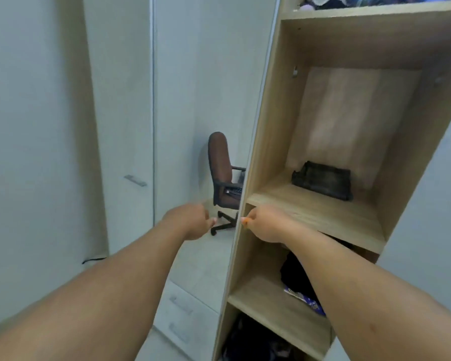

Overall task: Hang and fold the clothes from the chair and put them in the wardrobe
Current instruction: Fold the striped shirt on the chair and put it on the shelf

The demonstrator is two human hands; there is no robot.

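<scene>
We are looking at the wardrobe (pixel 264 142), a light wood-grain unit standing open with stacked shelves. On its tall middle shelf a dark folded garment (pixel 322 180) is lying flat toward the back. Darker clothes (pixel 294 272) are sitting bunched on the shelf below. Beyond the wardrobe's left edge, the brown office chair (pixel 220 169) is standing upright on black castors, partly hidden.

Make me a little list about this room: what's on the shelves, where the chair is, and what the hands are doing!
middle shelf: one folded dark garment at the back
lower shelf: dark clothes, partly hidden by the arm
chair: brown, left of the wardrobe, by the wall
left hand: closed, holding nothing visible
right hand: closed, at the shelf's front edge
</scene>
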